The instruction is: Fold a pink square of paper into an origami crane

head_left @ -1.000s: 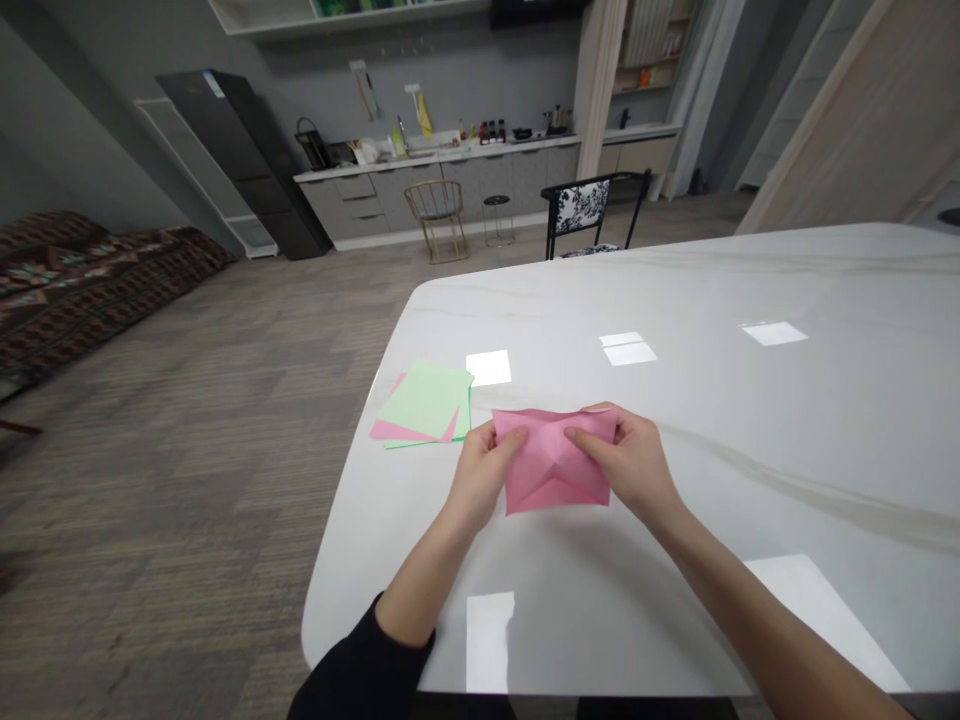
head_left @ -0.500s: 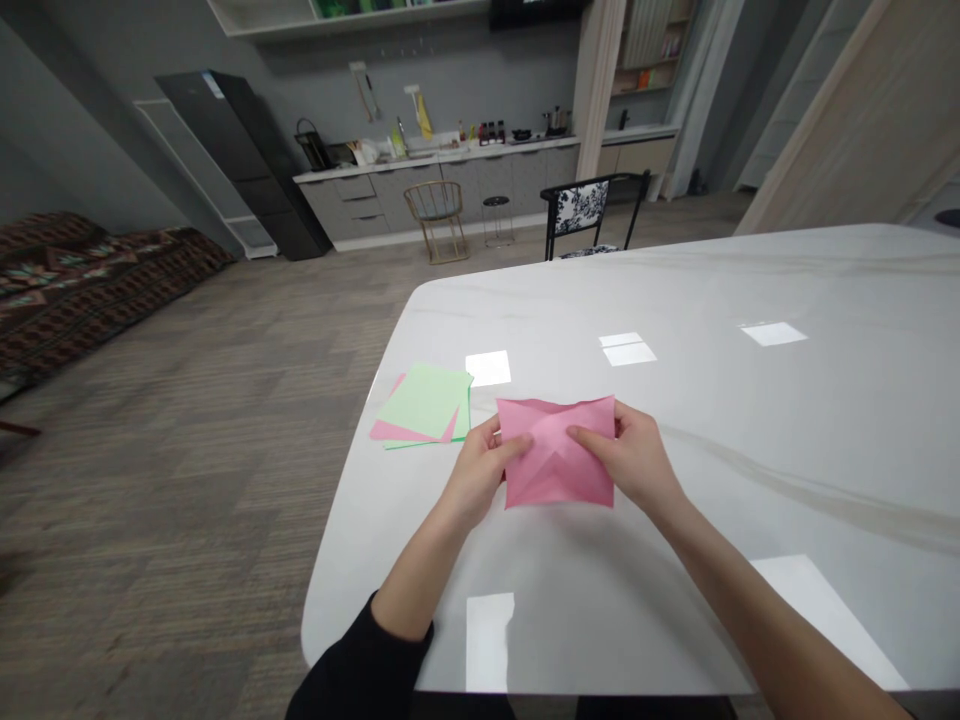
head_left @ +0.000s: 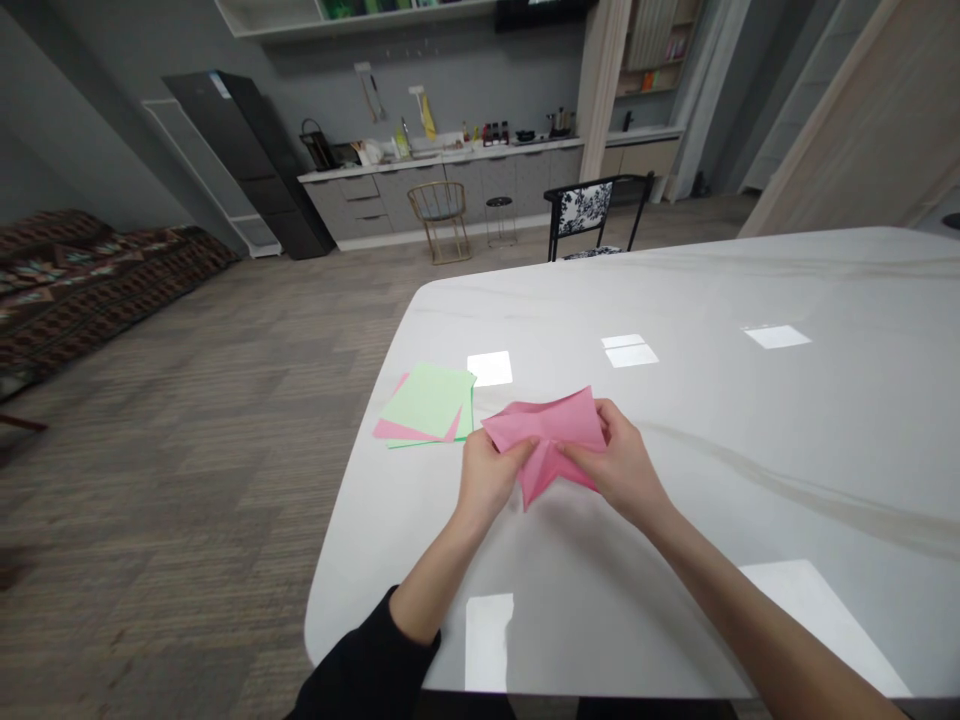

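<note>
Two hands, left hand (head_left: 487,475) and right hand (head_left: 628,465), pinch creased pink paper (head_left: 559,415) between thumbs and fingers, right of the paper stack (head_left: 426,400); its long axis runs sideways, one corner pointing nearward.

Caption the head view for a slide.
Two hands pinch a creased pink sheet above a white table, beside a stack of green and pink paper.

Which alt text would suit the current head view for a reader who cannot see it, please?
The left hand and right hand pinch a creased pink paper above a glossy white table. Green and pink sheets lie to the left; kitchen cabinets stand behind.
</note>
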A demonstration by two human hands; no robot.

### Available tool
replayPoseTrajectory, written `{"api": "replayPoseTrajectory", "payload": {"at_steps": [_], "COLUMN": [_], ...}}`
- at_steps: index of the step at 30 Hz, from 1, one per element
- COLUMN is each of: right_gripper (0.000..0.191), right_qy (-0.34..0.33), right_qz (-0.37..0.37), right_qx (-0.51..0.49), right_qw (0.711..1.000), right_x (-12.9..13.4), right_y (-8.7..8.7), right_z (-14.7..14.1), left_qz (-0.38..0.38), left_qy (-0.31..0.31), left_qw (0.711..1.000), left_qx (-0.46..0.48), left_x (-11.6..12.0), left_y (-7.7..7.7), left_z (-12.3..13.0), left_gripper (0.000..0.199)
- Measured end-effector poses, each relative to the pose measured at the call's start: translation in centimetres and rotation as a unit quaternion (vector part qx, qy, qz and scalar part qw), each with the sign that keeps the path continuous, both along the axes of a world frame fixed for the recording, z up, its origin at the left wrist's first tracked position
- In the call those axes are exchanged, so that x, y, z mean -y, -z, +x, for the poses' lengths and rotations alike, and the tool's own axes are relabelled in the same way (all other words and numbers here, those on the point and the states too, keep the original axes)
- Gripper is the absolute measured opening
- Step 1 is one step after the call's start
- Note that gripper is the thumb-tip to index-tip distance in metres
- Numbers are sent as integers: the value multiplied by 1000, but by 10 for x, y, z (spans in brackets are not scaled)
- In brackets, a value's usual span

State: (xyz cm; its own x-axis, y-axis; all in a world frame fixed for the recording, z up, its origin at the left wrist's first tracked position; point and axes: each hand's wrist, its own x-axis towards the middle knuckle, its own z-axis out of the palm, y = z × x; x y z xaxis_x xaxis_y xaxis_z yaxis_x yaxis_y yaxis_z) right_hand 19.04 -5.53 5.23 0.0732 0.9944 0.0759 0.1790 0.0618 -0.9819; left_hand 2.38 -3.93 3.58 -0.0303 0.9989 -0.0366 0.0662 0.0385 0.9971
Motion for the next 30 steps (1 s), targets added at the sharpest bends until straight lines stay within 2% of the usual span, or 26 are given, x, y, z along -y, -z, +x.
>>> {"api": "replayPoseTrajectory", "payload": {"at_steps": [2,4,7,9,11,15,22,25,28,30], "right_gripper": [28,24,24,23,22,15,9,18,30,36], "right_qy": [9,28,39,21,-22,-104,-122,-131,-146,-157], "right_qz": [4,8,-1,-15,-30,-60,-89,-92,-84,-67], "right_qx": [22,38,35,32,27,25,34,1,-83,-123], "right_qw": [1000,999,999,999,999,992,988,987,982,978], "right_x": [0,-2,-7,-9,-10,-9,-7,-6,-6,-5], "right_y": [0,0,-2,-5,-9,-13,-11,-15,-19,-21], "right_z": [1,5,14,20,24,26,23,25,26,24], "left_qz": [-21,-48,-62,-76,-69,-36,-1,19,36,42], "left_qy": [30,121,266,317,336,321,285,211,92,34], "left_qw": [999,983,930,915,917,940,957,974,994,998], "left_qx": [36,132,246,236,203,109,-55,-76,-53,-35], "left_x": [2,4,8,9,9,5,3,-1,-9,-13], "left_y": [-3,-11,-27,-35,-38,-33,-28,-24,-20,-18], "left_z": [-1,-2,-6,-9,-12,-15,-17,-17,-19,-20], "left_gripper": [24,26,57,72,73,58,29,28,29,30]}}
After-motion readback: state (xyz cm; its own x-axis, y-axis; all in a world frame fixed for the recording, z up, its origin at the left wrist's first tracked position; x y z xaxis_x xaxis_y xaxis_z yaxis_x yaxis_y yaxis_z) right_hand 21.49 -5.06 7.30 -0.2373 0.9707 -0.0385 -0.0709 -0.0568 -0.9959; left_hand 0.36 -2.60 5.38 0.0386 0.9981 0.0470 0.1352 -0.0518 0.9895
